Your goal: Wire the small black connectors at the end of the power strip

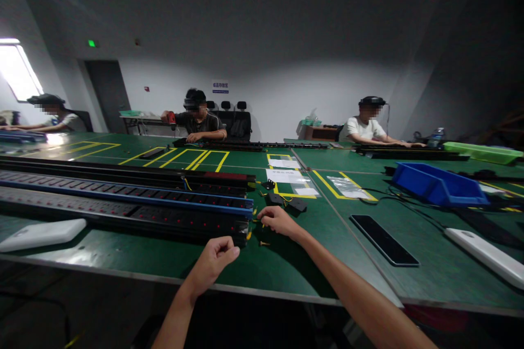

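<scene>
Long black power strips (180,218) with rows of sockets lie side by side across the left of the table, one with a blue edge. Short yellow wires (249,235) stick out of their right ends. My right hand (280,222) is at these ends, thumb and forefinger pinched on a thin yellow wire. In front of the nearest strip's end, my left hand (216,262) is closed, its fingers curled and thumb forward; whatever is inside is hidden. A small brass-coloured piece (264,243) lies between my hands. Black end pieces (282,202) with yellow wires lie beyond my right hand.
A phone (383,240), a white device (485,253) and a blue bin (440,184) with cables around it are on the right. Another white device (43,234) lies front left. Papers (286,175) lie mid-table. Several people work around the table, one holding a red drill (172,118).
</scene>
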The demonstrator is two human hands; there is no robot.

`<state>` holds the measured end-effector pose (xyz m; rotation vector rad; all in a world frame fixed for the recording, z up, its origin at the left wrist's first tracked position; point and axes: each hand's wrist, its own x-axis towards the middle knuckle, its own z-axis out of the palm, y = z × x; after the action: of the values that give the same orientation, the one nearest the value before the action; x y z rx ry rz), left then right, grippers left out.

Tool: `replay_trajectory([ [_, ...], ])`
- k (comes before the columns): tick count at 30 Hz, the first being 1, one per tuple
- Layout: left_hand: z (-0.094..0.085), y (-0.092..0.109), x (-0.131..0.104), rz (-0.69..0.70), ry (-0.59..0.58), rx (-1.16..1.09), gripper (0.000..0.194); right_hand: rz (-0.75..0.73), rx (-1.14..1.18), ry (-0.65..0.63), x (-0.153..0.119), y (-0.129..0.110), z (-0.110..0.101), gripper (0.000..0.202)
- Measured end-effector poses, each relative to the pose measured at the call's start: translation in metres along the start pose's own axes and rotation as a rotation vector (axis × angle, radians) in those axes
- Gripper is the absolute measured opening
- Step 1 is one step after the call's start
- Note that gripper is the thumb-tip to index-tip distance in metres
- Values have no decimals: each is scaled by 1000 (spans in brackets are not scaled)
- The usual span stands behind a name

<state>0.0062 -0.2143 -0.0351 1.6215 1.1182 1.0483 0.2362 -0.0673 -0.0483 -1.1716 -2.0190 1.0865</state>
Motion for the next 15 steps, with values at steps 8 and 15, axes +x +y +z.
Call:
replay_trajectory([
  [8, 1, 3, -1, -9, -2, -29, 50, 15, 1, -2, -1, -3, 1, 25],
  [15, 0, 3, -1, -6, 0, -23, 50, -9, -13, -6, 2, 3, 1, 27],
])
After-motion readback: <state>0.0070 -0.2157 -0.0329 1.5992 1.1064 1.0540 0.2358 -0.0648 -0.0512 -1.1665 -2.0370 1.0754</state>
